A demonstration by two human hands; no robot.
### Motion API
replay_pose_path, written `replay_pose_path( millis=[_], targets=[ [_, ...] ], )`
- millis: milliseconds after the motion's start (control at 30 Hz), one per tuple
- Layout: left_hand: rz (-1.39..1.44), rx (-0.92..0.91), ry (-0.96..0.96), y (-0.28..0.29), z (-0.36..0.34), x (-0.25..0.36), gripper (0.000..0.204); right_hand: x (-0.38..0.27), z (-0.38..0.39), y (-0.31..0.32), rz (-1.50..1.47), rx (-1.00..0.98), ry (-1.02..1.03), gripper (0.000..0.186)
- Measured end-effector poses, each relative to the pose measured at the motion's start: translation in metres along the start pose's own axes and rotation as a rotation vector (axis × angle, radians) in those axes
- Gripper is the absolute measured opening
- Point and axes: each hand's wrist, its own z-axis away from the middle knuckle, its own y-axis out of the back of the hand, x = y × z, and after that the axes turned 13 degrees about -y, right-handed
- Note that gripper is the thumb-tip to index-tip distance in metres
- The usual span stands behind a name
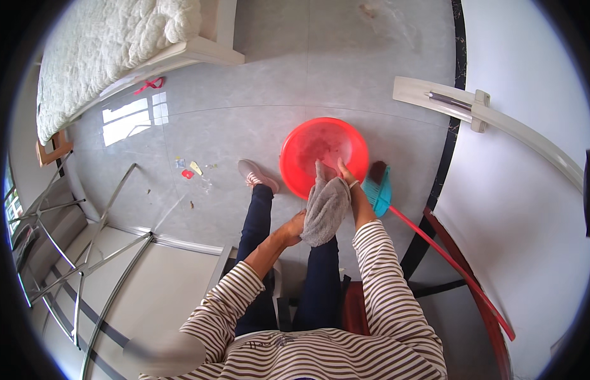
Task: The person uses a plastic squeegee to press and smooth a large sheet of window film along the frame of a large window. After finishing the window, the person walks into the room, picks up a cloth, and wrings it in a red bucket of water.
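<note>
A grey, fluffy cloth point(327, 212) hangs bunched between my two hands, partly over the near rim of a red plastic basin point(288, 161). My left hand point(295, 228) grips its lower left side, with most of the fingers hidden behind the fabric. Higher up, my right hand point(347, 172) is closed along the cloth's right edge, above the basin's near side. The cloth's upper end tapers toward the basin. Inside the basin is a cloudy, pale pink surface that looks like water.
Right of the basin lie a teal broom head point(377, 189) and its red handle point(447, 256). Small scraps point(188, 172) litter the grey tiles at left. A metal frame point(83, 269) stands lower left, a bed point(117, 57) upper left. My shoe point(257, 175) is beside the basin.
</note>
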Motion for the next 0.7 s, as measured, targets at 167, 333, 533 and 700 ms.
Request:
replay_pose_path(
  millis=[167,333,533,700],
  targets=[
    [-0.041,0.125,0.082,0.008,0.005,0.008,0.044,-0.01,-0.001,-0.016,0.242,0.066,0.179,0.027],
    [0.412,0.154,0.06,0.03,-0.025,-0.001,0.043,0.013,0.021,-0.046,0.41,0.323,0.702,0.016],
    [0.533,0.242,0.139,0.039,-0.057,0.004,0.075,0.123,0.068,-0.099,0.79,0.633,1.142,0.022],
    [0.352,0.141,0.053,0.055,-0.062,-0.014,0.06,0.155,0.111,-0.113,1.072,0.751,1.354,0.028]
  ],
)
